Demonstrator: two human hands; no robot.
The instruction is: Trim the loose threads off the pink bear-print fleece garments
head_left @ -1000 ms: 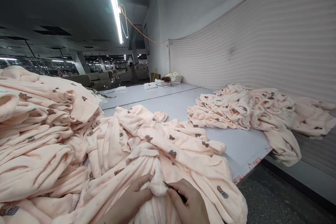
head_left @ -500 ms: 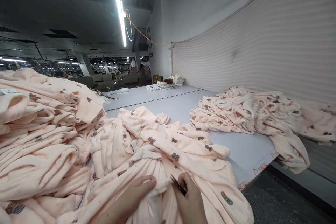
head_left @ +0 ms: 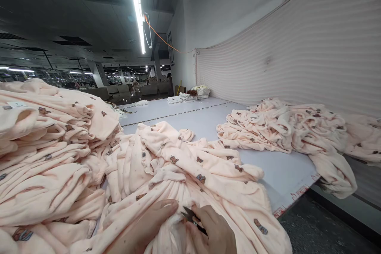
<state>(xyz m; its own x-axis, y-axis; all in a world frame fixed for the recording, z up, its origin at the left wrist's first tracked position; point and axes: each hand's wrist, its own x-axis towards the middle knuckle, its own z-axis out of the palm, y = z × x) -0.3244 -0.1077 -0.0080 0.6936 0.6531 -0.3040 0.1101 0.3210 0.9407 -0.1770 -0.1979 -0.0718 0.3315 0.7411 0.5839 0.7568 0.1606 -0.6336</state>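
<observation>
In front of me lies a pale pink plush garment (head_left: 190, 166) printed with small brown bears. My left hand (head_left: 154, 220) is closed on a gathered part of it, thumb on top and the other fingers hidden in the folds. Held in my right hand (head_left: 212, 226) is a pair of small dark thread snips (head_left: 194, 221). Their blades are parted and point left, close to the bunched fabric beside my left thumb. Whether the tips touch the cloth I cannot tell.
A tall heap of the same pink garments (head_left: 53, 147) rises on the left. Another pile (head_left: 282, 127) lies at the right, partly hanging over the edge of the pale table (head_left: 268, 170). Folded white cloth stacks (head_left: 201, 92) stand at the far end, beside a striped curtain (head_left: 285, 47).
My right hand has moved slightly left, bringing the snips closer to my left thumb. The blades are now spread apart. My left hand keeps its hold on the garment.
</observation>
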